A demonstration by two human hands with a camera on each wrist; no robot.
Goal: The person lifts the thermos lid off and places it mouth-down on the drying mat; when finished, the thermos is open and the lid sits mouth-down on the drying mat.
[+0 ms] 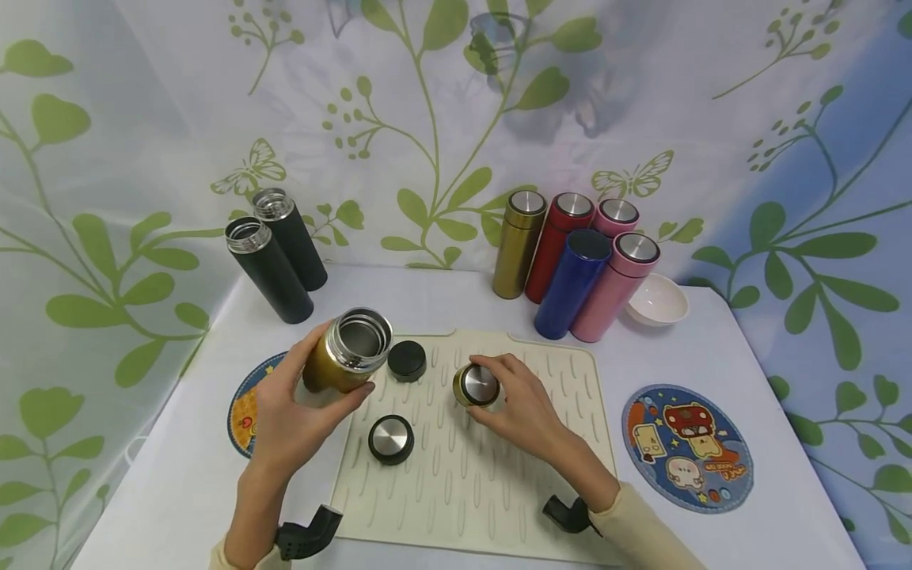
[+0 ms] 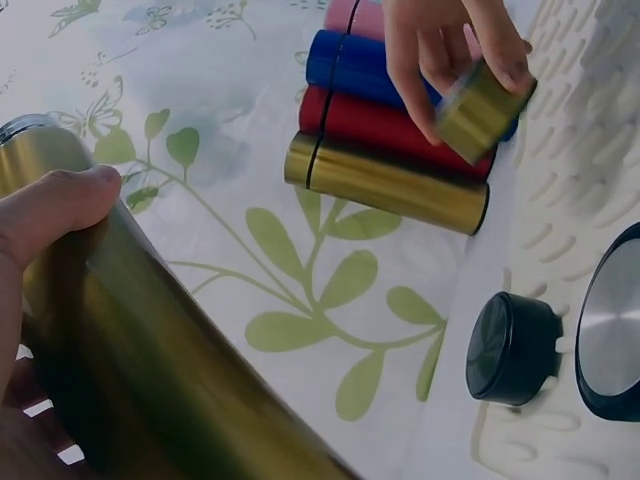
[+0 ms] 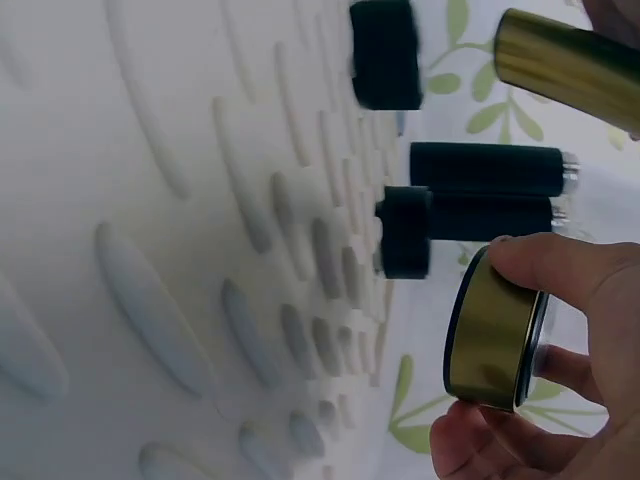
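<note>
My left hand (image 1: 299, 412) grips a gold thermos bottle (image 1: 329, 366) around its body, its open steel mouth facing up in the head view. In my right hand (image 1: 523, 408), thumb and fingers pinch a gold lid (image 3: 497, 330) with a steel top, held close over the cream mat (image 1: 456, 507). Between the hands two black lids lie on that mat: a plain black lid (image 1: 407, 361) at the back and a black lid with a steel top (image 1: 391, 439) nearer me.
Two lidless black bottles (image 1: 274, 269) stand at the back left. At the back right are a gold bottle (image 1: 520, 245), a red bottle, a blue bottle (image 1: 573, 285) and two pink ones, beside a white bowl (image 1: 659, 301). Round patterned coasters lie right (image 1: 687, 449) and left (image 1: 245, 412).
</note>
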